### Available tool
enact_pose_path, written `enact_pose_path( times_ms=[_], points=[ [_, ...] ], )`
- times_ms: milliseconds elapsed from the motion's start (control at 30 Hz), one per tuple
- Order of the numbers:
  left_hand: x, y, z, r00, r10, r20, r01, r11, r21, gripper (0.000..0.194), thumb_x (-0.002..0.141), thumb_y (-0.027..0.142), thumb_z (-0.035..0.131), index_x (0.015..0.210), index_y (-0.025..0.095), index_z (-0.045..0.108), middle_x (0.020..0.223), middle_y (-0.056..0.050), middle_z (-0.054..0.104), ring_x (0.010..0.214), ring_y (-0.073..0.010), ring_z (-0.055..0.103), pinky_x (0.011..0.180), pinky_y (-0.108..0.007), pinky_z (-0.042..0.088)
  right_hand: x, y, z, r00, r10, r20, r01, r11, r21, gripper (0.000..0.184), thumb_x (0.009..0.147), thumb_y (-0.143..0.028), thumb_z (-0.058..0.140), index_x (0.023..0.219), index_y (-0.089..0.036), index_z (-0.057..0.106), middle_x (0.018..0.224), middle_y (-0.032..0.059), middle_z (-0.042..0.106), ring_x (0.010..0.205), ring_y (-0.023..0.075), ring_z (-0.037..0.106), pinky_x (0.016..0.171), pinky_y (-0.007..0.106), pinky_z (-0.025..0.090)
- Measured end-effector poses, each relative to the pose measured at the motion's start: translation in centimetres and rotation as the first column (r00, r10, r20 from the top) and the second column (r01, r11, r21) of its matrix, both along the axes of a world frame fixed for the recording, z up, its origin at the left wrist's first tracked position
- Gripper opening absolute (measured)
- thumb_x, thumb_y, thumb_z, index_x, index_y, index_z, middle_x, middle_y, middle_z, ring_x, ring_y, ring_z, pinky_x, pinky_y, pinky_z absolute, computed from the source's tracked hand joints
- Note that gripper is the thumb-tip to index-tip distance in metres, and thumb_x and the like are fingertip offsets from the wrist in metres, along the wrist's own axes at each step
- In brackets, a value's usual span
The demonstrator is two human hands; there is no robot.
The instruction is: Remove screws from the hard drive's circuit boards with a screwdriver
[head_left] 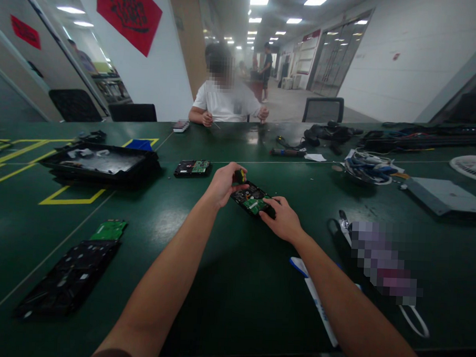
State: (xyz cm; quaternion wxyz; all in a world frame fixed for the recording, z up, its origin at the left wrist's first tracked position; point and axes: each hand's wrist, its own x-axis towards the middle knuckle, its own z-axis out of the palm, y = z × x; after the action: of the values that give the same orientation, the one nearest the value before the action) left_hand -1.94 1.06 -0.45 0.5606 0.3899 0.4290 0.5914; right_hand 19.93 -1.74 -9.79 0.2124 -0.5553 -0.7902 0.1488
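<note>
A hard drive with a green circuit board is tilted on the table in front of me. My right hand grips its near right end, thumb and fingers on the edges. At the drive's far left end, my left hand is closed around a short black-and-yellow handle, which looks like a screwdriver; its tip is hidden. Just beyond my left hand lies another hard drive, board side up. Several black drives and a green circuit board lie at the near left.
A black tray with small parts stands at left. To the right are a bowl of cables, a grey metal box and a blurred pouch. A blue-and-white packet lies under my right forearm. Across the table sits a person.
</note>
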Motion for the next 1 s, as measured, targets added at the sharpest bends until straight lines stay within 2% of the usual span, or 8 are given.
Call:
enact_pose_path(
  times_ms=[100, 200, 400, 467, 600, 700, 867, 1000],
  points=[
    [0.11, -0.05, 0.04, 0.998, -0.039, 0.045, 0.040, 0.999, -0.019, 0.019, 0.075, 0.032, 0.063, 0.084, 0.016, 0.062, 0.081, -0.008, 0.066, 0.079, -0.0205, 0.066, 0.066, -0.035, 0.059, -0.02, 0.08, -0.10, 1.000, 0.007, 0.001, -0.007, 1.000, 0.024, 0.049, 0.094, -0.056, 0.055, 0.137, -0.034, 0.055, 0.144, 0.0079, 0.043, 0.108, 0.0258, 0.061, 0.086, 0.040, 0.052],
    [0.19, -0.01, -0.04, 0.997, -0.025, 0.066, 0.026, 1.000, -0.009, 0.019, 0.075, 0.033, 0.063, 0.084, 0.016, 0.061, 0.079, -0.008, 0.066, 0.078, -0.0207, 0.066, 0.067, -0.036, 0.059, -0.05, 0.16, -0.18, 1.000, 0.016, 0.003, -0.017, 0.999, 0.040, 0.048, 0.093, -0.054, 0.056, 0.136, -0.032, 0.056, 0.142, 0.0085, 0.045, 0.109, 0.0259, 0.061, 0.088, 0.039, 0.051],
    [0.12, -0.02, -0.05, 0.993, 0.059, -0.105, -0.053, 0.996, 0.065, 0.022, 0.075, 0.034, 0.061, 0.077, 0.013, 0.068, 0.083, -0.008, 0.063, 0.073, -0.0167, 0.059, 0.054, -0.024, 0.051, -0.03, 0.18, -0.26, 1.000, 0.006, 0.007, -0.007, 0.999, 0.047, 0.049, 0.093, -0.056, 0.055, 0.137, -0.033, 0.056, 0.143, 0.0085, 0.044, 0.108, 0.0259, 0.061, 0.088, 0.039, 0.051],
    [0.18, -0.11, 0.03, 0.992, 0.033, -0.118, -0.024, 0.997, 0.072, 0.022, 0.075, 0.034, 0.061, 0.078, 0.014, 0.068, 0.083, -0.008, 0.064, 0.074, -0.0169, 0.060, 0.055, -0.024, 0.051, -0.02, 0.18, -0.27, 1.000, 0.006, 0.009, -0.007, 0.999, 0.050, 0.049, 0.093, -0.056, 0.056, 0.137, -0.033, 0.056, 0.143, 0.0087, 0.044, 0.109, 0.0261, 0.061, 0.087, 0.039, 0.052],
    [0.42, -0.15, 0.02, 0.998, -0.059, -0.031, 0.059, 0.998, 0.015, 0.024, 0.075, 0.035, 0.064, 0.088, 0.015, 0.064, 0.082, -0.008, 0.066, 0.078, -0.0205, 0.065, 0.061, -0.031, 0.056, -0.03, 0.20, -0.32, 1.000, 0.009, 0.006, -0.009, 0.998, 0.057, 0.049, 0.093, -0.054, 0.058, 0.137, -0.033, 0.056, 0.143, 0.0088, 0.045, 0.109, 0.0259, 0.061, 0.086, 0.039, 0.052],
    [0.45, -0.04, -0.11, 0.998, -0.056, -0.010, 0.056, 0.998, 0.011, 0.022, 0.075, 0.034, 0.064, 0.086, 0.016, 0.062, 0.083, -0.009, 0.067, 0.079, -0.0207, 0.065, 0.062, -0.032, 0.057, -0.03, 0.21, -0.37, 1.000, 0.010, 0.003, -0.010, 0.998, 0.063, 0.049, 0.093, -0.054, 0.057, 0.137, -0.033, 0.056, 0.143, 0.0087, 0.045, 0.108, 0.0255, 0.061, 0.086, 0.039, 0.052],
    [0.22, -0.14, -0.11, 0.996, -0.017, -0.088, 0.024, 0.997, 0.079, 0.022, 0.076, 0.034, 0.062, 0.081, 0.013, 0.068, 0.083, -0.009, 0.062, 0.078, -0.0180, 0.060, 0.058, -0.027, 0.054, -0.05, 0.18, -0.32, 1.000, 0.004, 0.005, -0.004, 0.999, 0.049, 0.049, 0.093, -0.055, 0.057, 0.137, -0.033, 0.056, 0.143, 0.0086, 0.044, 0.107, 0.0254, 0.061, 0.085, 0.039, 0.052],
    [0.29, -0.30, 0.07, 0.996, -0.054, -0.065, 0.057, 0.997, 0.044, 0.024, 0.077, 0.035, 0.062, 0.086, 0.014, 0.066, 0.083, -0.009, 0.064, 0.079, -0.0199, 0.063, 0.057, -0.028, 0.054, -0.05, 0.17, -0.30, 1.000, -0.004, 0.002, 0.003, 0.999, 0.047, 0.049, 0.093, -0.055, 0.057, 0.137, -0.033, 0.055, 0.143, 0.0080, 0.044, 0.107, 0.0247, 0.061, 0.085, 0.039, 0.052]
  ],
)
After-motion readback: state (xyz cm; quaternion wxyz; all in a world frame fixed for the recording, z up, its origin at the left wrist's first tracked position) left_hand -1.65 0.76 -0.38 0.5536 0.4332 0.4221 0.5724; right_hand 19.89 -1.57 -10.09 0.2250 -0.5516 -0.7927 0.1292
